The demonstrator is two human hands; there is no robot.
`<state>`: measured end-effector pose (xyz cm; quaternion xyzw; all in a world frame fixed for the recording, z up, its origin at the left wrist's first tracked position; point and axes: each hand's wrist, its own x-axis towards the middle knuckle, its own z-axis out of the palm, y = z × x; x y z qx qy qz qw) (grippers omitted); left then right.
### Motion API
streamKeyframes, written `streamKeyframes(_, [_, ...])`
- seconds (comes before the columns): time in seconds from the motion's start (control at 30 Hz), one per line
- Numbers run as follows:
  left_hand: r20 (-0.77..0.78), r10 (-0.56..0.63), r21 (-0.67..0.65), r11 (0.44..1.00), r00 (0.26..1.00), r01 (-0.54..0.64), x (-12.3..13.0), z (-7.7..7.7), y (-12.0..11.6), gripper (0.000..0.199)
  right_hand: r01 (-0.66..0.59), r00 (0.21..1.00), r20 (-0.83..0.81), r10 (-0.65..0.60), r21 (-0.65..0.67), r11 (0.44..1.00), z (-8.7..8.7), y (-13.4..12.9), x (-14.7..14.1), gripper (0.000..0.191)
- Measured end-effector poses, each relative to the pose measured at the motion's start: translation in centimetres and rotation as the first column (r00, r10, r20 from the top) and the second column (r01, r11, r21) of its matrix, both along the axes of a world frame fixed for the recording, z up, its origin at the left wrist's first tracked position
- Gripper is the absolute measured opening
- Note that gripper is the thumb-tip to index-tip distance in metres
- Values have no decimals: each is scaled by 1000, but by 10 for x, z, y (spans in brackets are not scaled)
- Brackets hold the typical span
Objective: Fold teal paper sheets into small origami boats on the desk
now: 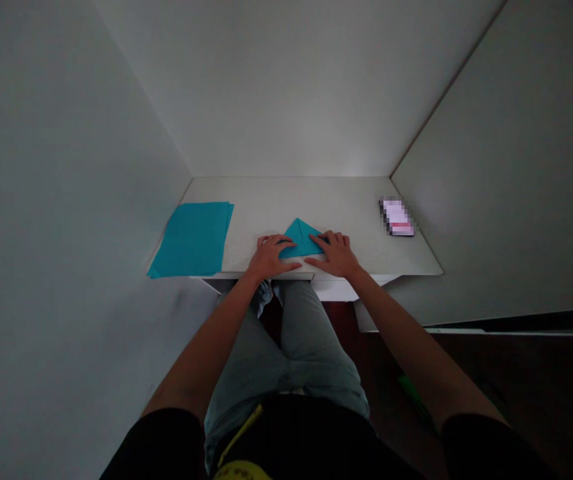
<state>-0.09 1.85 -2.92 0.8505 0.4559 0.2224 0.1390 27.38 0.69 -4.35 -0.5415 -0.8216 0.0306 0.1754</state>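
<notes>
A folded sheet of blue paper (300,239) lies on the white table in front of me, its pointed top facing the back wall and its straight edge toward me. Over its left corner rests my left hand (270,256), fingers stretched out and thumb below the paper's lower edge. My right hand (334,253) lies on the right side, spread, with a fingertip on the paper's face. Both palms are low and flat near the table's front edge. The paper's two side corners are partly hidden under the fingers.
On the left of the table (266,200) lies a stack of blue paper sheets (194,240), reaching over the front edge. A phone (397,217) with a lit, blurred screen sits at the right. Walls enclose the table at the back and both sides.
</notes>
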Motion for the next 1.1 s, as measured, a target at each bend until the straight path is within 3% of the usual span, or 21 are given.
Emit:
streamKeyframes(0.4, [174,-23,-31,999,985,29,-1,-4,7,23,-79,989,-128,80,13,997,-1,3,7,80])
streamKeyframes(0.53, [185,31,-72,997,982,-18,-1,-4,7,24,-72,977,-201,73,14,997,0,5,8,64])
streamKeyframes(0.83, [263,158,-48,987,952,-151,-2,-4,7,30,-16,890,-456,-7,-46,999,-5,15,17,52])
streamKeyframes(0.97, [207,152,-26,988,966,-150,-1,-1,7,29,2,934,-357,4,16,1000,-6,17,18,47])
streamKeyframes(1.1, [45,94,46,994,995,-96,-2,3,1,29,-44,984,-170,56,75,996,-1,10,15,33])
